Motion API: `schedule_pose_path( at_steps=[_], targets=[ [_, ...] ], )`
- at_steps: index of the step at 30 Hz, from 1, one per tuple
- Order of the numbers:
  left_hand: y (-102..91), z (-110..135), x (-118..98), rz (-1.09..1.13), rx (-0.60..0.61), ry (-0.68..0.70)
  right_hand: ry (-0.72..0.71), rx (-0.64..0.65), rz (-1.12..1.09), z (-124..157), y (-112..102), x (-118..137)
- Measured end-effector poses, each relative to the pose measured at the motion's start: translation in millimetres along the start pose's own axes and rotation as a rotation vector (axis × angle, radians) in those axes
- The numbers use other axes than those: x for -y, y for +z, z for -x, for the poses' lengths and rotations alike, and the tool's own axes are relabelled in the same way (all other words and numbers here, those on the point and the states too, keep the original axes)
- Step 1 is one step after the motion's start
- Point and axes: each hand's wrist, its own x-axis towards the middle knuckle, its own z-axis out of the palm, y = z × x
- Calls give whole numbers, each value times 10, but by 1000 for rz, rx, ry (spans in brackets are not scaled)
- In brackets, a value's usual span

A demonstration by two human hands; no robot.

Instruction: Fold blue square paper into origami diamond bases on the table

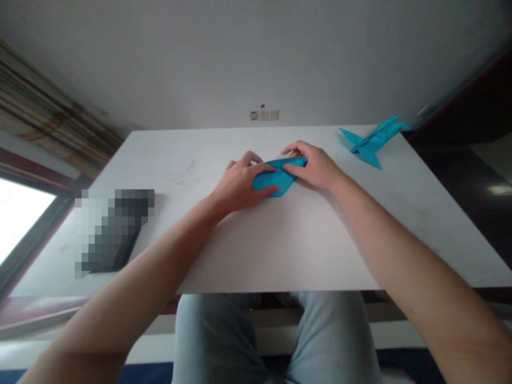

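A partly folded piece of blue origami paper (280,180) lies low over the middle of the white table, between both hands. My left hand (244,181) grips its left side, with the thumb along the near edge and a finger across the top. At the upper right corner, my right hand (314,164) pinches the paper, thumb on the face and the other fingers curled behind. The fingers hide parts of the paper's left edge and right tip.
A finished blue origami bird (375,141) rests at the table's far right corner. On the left, a dark flat object (116,234) is blurred out by pixels. The white table (280,250) meets a wall with sockets (264,115); its near edge is above my knees.
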Motion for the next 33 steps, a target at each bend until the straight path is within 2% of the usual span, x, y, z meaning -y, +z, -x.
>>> schedule_pose_path(
  at_steps=[6, 12, 28, 33],
  targets=[
    [29, 32, -22, -55, 29, 66, -108, -27, 127, 15, 55, 122],
    [13, 81, -77, -141, 69, 90, -114, -35, 173, 22, 96, 105],
    [-84, 111, -249, -214, 5, -44, -55, -100, 239, 48, 188, 196],
    [-101, 101, -258, -197, -1, -77, -59, -81, 234, 54, 195, 202]
  ],
)
